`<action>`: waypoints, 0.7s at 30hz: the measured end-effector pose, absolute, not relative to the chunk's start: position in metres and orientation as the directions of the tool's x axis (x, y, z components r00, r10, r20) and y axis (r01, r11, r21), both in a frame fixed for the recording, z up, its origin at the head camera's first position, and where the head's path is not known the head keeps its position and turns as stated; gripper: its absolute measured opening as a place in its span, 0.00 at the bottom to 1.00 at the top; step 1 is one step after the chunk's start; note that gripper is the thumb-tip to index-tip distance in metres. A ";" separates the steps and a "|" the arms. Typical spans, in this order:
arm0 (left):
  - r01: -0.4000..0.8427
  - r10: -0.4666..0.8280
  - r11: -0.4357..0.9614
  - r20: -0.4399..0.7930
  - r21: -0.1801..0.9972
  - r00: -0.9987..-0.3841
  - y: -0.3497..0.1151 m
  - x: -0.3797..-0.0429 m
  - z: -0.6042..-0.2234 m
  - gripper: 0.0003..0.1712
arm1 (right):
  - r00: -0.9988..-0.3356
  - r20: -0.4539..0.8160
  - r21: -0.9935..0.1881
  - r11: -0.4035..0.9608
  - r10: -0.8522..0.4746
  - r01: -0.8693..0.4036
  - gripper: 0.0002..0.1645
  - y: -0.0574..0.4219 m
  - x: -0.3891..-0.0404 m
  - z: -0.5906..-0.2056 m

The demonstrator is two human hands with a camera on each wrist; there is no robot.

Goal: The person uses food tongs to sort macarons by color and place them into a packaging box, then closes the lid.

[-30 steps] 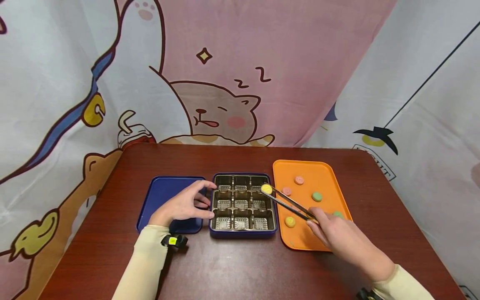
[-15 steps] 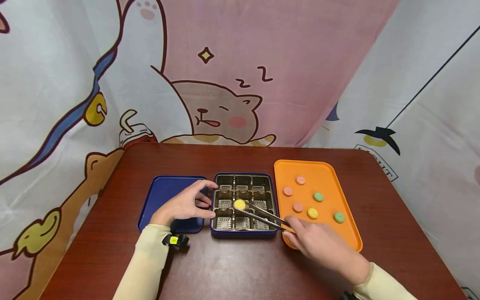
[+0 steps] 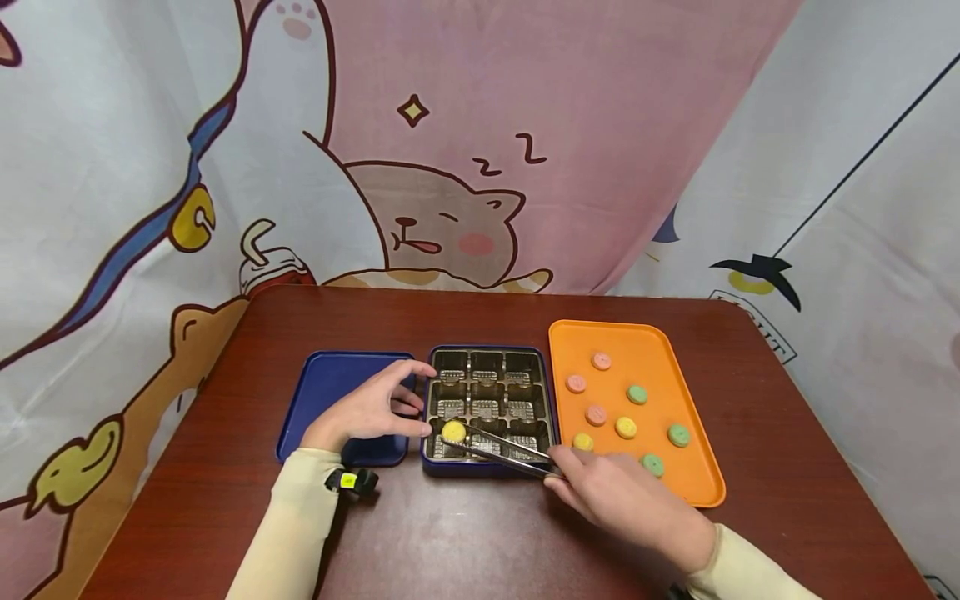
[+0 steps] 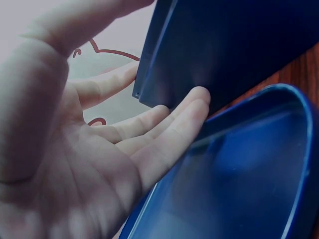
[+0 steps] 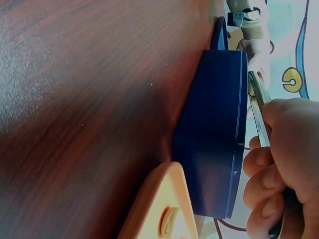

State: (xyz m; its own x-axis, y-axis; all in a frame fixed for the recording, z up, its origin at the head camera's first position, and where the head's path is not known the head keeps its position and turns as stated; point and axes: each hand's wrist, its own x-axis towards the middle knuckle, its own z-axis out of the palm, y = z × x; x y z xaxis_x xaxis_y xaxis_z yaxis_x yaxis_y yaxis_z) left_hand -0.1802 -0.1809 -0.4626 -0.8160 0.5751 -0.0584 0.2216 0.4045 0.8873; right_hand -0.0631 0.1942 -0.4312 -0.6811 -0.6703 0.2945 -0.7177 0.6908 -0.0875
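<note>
In the head view, my right hand (image 3: 626,500) grips metal tongs (image 3: 504,451). Their tips hold a small yellow round piece (image 3: 453,431) over the front-left compartment of a blue box (image 3: 480,470). That box has a dark, shiny insert divided into several compartments. My left hand (image 3: 367,408) rests against the box's left side, fingers spread. From the left wrist, its fingertips (image 4: 199,94) appear extended along the blue wall. In the right wrist view, curled fingers (image 5: 266,179) wrap the tongs beside the box; whether the yellow piece touches the compartment floor, I cannot tell.
To the right, an orange tray (image 3: 697,467) carries several pink, green and yellow round pieces. A shallow blue lid or tray (image 3: 322,383) lies left of the box, partly beneath my left hand. Behind the brown table (image 3: 480,542) hangs a cartoon-printed cloth.
My right hand and the tongs have moved left and nearer, bringing the yellow piece from the box's right edge to the front-left compartment. The left hand has stayed at the box's side.
</note>
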 end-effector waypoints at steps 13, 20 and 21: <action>0.222 0.577 0.405 -0.060 0.887 -0.814 -0.180 -0.181 -0.463 0.47 | -0.700 0.281 -0.117 0.700 -0.657 -0.704 0.15 0.198 -0.061 -0.433; 0.215 0.573 0.403 -0.062 0.890 -0.817 -0.180 -0.182 -0.463 0.46 | -0.713 0.281 -0.127 0.711 -0.643 -0.692 0.15 0.203 -0.061 -0.432; 0.214 0.573 0.403 -0.063 0.890 -0.817 -0.180 -0.181 -0.463 0.46 | -0.716 0.282 -0.127 0.714 -0.639 -0.688 0.15 0.204 -0.061 -0.432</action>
